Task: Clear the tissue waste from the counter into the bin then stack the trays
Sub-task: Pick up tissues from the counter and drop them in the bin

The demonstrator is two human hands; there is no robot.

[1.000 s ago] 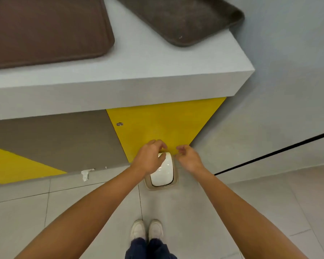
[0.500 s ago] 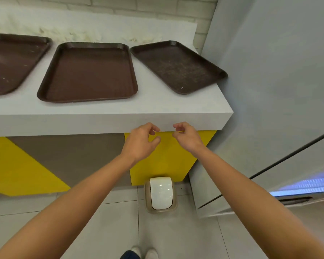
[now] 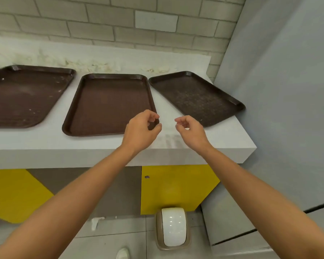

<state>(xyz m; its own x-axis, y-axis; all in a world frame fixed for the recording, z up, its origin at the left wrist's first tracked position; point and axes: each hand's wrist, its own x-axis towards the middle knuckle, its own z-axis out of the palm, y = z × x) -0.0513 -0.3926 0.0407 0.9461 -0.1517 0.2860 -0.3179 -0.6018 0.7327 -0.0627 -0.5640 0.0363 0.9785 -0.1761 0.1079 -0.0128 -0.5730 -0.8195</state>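
Head view — left hand [image 3: 140, 131], right hand [image 3: 190, 129] (both curled) over counter [image 3: 225, 140].

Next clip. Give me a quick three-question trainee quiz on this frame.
1. True or false: the middle tray rests on top of the right tray.
2. Where does the bin stand? A) inside a tray B) on the floor below the right end of the counter C) on the counter
3. What do the left hand and right hand hold?
Key: 1 false, they lie side by side; 2 B; 3 nothing visible, fingers curled.
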